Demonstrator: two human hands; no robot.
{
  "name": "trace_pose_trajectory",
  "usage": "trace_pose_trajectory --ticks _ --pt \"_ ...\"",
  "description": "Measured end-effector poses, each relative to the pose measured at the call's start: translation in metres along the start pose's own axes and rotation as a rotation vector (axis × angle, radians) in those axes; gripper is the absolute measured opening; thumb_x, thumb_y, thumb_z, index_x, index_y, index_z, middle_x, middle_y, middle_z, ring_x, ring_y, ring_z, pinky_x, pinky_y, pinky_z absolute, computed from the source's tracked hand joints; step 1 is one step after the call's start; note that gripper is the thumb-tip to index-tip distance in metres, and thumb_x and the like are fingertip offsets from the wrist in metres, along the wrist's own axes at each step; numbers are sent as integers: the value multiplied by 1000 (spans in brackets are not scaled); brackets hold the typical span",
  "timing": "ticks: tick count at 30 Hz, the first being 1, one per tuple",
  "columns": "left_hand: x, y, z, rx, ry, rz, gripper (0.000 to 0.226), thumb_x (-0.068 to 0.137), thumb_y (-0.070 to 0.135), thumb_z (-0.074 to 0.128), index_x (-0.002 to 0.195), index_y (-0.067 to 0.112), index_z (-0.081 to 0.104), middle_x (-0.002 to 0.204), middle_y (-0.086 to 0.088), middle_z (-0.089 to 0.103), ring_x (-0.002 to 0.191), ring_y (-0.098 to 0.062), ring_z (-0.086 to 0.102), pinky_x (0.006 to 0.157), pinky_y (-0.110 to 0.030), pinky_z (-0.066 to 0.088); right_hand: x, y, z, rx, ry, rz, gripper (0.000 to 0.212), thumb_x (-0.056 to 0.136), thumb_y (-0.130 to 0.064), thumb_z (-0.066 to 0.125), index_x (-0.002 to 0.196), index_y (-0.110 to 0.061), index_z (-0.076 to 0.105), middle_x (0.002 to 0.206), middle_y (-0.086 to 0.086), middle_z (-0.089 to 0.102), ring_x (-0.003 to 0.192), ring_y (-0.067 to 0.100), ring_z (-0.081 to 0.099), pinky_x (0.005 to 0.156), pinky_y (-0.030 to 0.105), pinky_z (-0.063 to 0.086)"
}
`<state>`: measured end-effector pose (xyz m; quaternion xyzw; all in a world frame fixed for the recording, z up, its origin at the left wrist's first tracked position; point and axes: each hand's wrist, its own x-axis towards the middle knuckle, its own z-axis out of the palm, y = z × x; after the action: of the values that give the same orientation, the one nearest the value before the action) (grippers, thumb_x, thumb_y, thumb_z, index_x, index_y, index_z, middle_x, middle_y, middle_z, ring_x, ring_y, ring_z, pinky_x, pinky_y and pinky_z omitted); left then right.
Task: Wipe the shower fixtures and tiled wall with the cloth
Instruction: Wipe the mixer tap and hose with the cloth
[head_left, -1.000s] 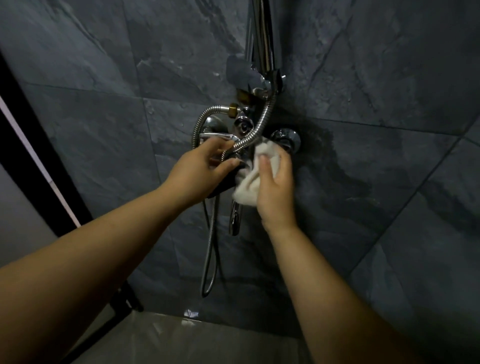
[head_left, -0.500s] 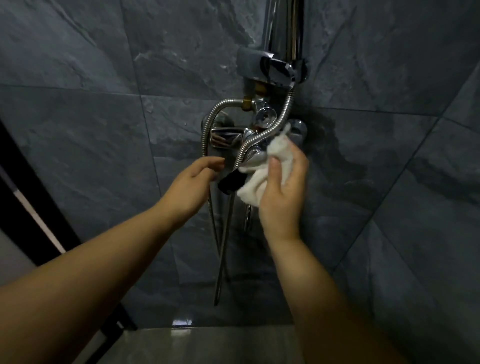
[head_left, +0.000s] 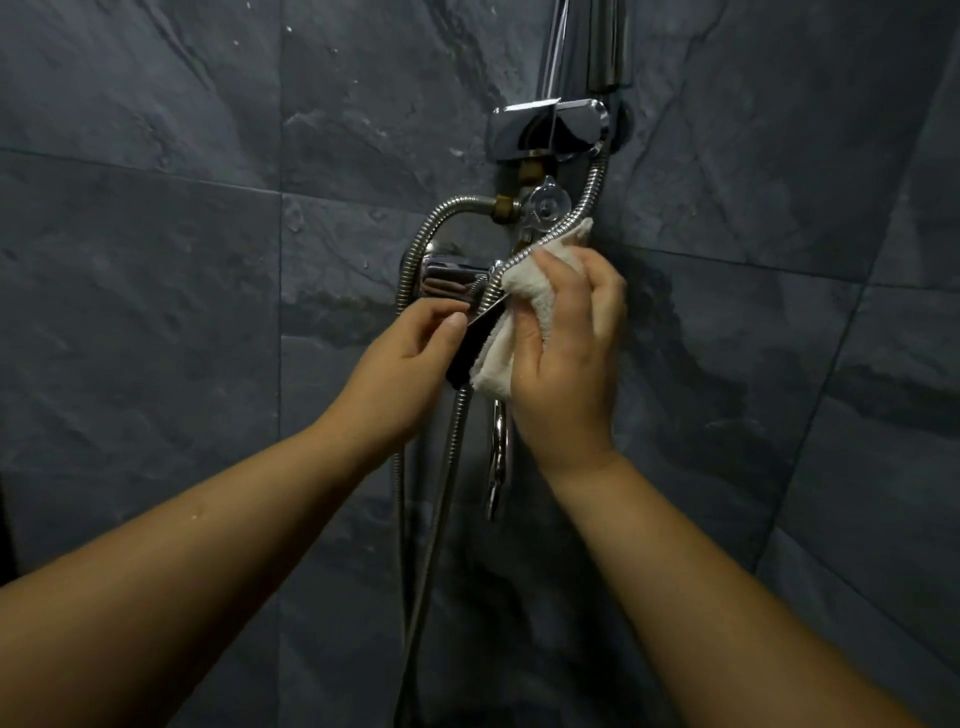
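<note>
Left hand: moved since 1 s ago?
Yes. The left hand slid down off the chrome lever and now pinches the dark handle just below it.

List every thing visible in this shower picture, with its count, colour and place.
cloth: one, white, against the tap
metal hoses: two, silver, one looping left, one crossing the cloth
tap lever: one, chrome, left of cloth
spout: one, chrome, below cloth
knob: one, chrome, above cloth
bracket: one, chrome, top
handle: one, black, beside cloth
wall tiles: several, dark grey, behind everything
left hand: one, pinches the handle
right hand: one, holds the cloth
</note>
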<state>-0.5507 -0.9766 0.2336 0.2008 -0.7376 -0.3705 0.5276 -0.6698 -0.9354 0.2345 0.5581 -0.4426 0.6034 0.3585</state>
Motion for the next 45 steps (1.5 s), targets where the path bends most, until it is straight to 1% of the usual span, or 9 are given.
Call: trace_pose_trajectory --ticks 8,18,22,25,28,32,36,42,45 --pt "-5 -24 -3 -29 83 177 18 97 30 43 99 24 60 102 -3 64 92 -17 60 74 -30 48 -19 41 15 -148 18 -457 36 86 -28 52 121 -27 42 132 3 30 131 37 18 106 54 28" --pt "-22 -56 24 115 328 534 24 99 27 39 119 21 50 116 -2 54 103 -14 52 93 -34 45 -62 76 19 -133 -105 -880 25 93 -25 50 111 -10 59 114 18 61 117 36 48 93 56 43" --pt "-20 -58 24 568 337 660 56 86 39 36 139 25 39 147 2 33 134 -18 33 111 -40 29 -78 100 -8 179 -92 -642 26 90 -20 53 116 -14 58 118 6 58 117 21 51 100 33 42" --pt "-11 -54 16 994 330 696 57 93 36 41 146 32 23 157 7 11 143 -21 14 114 -42 22 -68 105 -23 290 -55 -276 33 87 -19 58 117 -29 49 110 -15 55 99 0 56 86 13 45" --pt "-7 -45 9 1220 354 745 55 96 34 38 147 32 17 157 10 7 145 -20 7 114 -42 20 -47 101 -13 279 -92 -134 27 84 -27 55 111 -25 49 100 -9 59 89 9 60 76 21 48" --pt "-12 -36 10 1252 322 754 64 83 41 28 145 27 27 154 8 21 143 -24 19 110 -45 31 -34 85 15 202 -58 -100 28 85 -15 63 110 -3 63 115 12 58 108 26 56 93 15 38" --pt "-7 -40 8 1243 343 789 63 82 36 33 144 24 31 153 6 26 140 -27 28 105 -48 38 -55 79 24 221 -263 -24 39 93 -30 56 130 -17 54 140 8 47 128 21 44 106 28 34" --pt "2 -50 12 1189 371 839 61 85 36 22 142 17 38 151 0 33 135 -31 37 100 -50 42 -62 88 -31 180 -649 23 11 93 -22 55 101 -21 62 91 -4 65 79 1 58 67 9 42" --pt "5 -54 12 1151 382 869 59 85 33 26 139 15 42 149 -1 36 131 -32 42 97 -50 44 -55 84 -44 274 -482 3 9 92 -15 57 96 -21 62 86 -7 63 73 -7 57 68 7 43"
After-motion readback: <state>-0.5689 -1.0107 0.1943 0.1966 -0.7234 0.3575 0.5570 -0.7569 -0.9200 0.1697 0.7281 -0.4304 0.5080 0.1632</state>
